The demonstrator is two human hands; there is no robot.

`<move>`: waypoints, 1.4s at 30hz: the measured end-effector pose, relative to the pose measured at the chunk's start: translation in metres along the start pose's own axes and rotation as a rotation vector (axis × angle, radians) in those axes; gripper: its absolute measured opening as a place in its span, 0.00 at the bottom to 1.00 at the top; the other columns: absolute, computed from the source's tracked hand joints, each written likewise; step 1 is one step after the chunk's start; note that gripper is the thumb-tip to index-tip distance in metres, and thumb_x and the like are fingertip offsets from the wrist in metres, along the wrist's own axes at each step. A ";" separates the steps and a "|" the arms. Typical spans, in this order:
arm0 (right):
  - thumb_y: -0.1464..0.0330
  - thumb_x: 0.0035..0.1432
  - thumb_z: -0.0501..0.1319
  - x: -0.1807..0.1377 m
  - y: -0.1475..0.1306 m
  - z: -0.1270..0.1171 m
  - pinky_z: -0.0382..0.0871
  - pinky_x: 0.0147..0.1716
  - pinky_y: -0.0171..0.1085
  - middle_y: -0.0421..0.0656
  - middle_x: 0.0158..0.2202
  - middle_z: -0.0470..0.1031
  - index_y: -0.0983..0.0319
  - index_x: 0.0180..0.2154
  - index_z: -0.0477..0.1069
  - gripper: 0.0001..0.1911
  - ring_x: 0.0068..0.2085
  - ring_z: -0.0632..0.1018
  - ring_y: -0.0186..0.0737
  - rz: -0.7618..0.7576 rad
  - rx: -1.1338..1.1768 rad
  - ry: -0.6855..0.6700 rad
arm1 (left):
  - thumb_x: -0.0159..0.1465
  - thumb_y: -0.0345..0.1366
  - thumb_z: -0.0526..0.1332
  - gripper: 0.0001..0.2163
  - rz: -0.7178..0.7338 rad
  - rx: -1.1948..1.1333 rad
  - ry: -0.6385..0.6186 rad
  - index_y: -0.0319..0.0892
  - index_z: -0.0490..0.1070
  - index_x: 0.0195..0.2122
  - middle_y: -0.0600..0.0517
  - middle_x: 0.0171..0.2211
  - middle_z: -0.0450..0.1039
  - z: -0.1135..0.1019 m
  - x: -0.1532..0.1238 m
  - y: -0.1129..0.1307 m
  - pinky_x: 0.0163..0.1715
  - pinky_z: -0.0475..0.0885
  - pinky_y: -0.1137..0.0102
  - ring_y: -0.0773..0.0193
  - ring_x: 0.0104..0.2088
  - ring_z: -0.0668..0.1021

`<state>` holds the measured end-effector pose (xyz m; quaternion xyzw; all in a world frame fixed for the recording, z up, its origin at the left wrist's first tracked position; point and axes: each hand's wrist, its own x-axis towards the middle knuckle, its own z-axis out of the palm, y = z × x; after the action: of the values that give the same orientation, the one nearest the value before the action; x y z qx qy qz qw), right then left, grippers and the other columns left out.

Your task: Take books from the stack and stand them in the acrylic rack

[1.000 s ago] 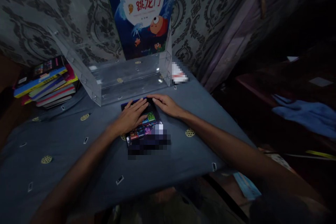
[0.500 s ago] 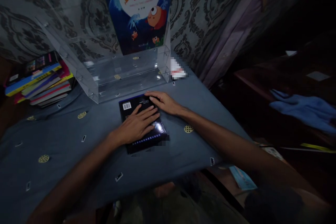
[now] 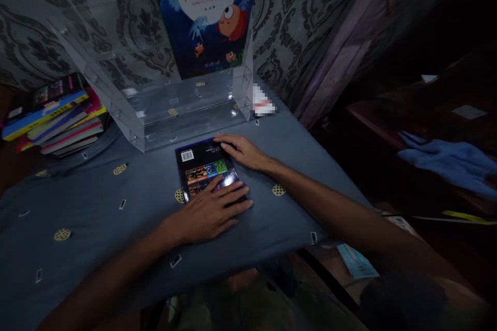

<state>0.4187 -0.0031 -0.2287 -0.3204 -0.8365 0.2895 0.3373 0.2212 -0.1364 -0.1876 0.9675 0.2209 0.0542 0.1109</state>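
Observation:
A dark book (image 3: 202, 165) with a barcode and small colourful pictures lies flat on the grey-blue tablecloth (image 3: 97, 217), just in front of a clear acrylic stand (image 3: 174, 108). My left hand (image 3: 212, 212) lies flat with fingers stretched over the book's near edge. My right hand (image 3: 243, 150) rests with fingers out on the book's far right corner. A blue picture book (image 3: 209, 15) with cartoon fish stands upright in the stand against the wall.
A stack of several colourful books (image 3: 54, 119) lies at the left by the patterned wall (image 3: 295, 26). A small white-and-red packet (image 3: 262, 103) sits right of the stand. The table's right edge drops to a dark area with a blue cloth (image 3: 450, 160).
My left hand has slid from the middle of the dark book toward its near edge, uncovering the pictures. My right hand has stayed at the far right corner.

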 end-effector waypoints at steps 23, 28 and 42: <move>0.68 0.69 0.52 -0.027 -0.031 0.013 0.60 0.66 0.59 0.52 0.68 0.64 0.61 0.65 0.64 0.24 0.70 0.63 0.49 -0.065 -0.394 -0.119 | 0.75 0.32 0.48 0.20 -0.014 0.038 0.034 0.43 0.60 0.67 0.45 0.67 0.64 0.003 0.000 0.004 0.70 0.53 0.52 0.59 0.69 0.63; 0.71 0.69 0.51 -0.041 -0.035 0.009 0.61 0.66 0.59 0.51 0.67 0.65 0.60 0.65 0.64 0.25 0.69 0.64 0.48 -0.056 -0.388 -0.142 | 0.75 0.31 0.47 0.20 0.009 0.022 0.056 0.42 0.62 0.66 0.44 0.65 0.67 0.005 -0.001 0.003 0.70 0.52 0.50 0.59 0.67 0.66; 0.69 0.70 0.53 -0.051 -0.088 0.014 0.57 0.67 0.60 0.52 0.63 0.72 0.62 0.61 0.69 0.20 0.68 0.67 0.49 -0.179 -0.366 -0.241 | 0.73 0.35 0.47 0.16 -0.557 -0.324 0.735 0.39 0.69 0.56 0.42 0.53 0.74 0.004 -0.025 -0.071 0.58 0.71 0.57 0.56 0.55 0.76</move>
<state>0.4067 -0.0989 -0.1952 -0.2637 -0.9345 0.1379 0.1955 0.1700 -0.0859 -0.2099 0.7587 0.4848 0.3939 0.1848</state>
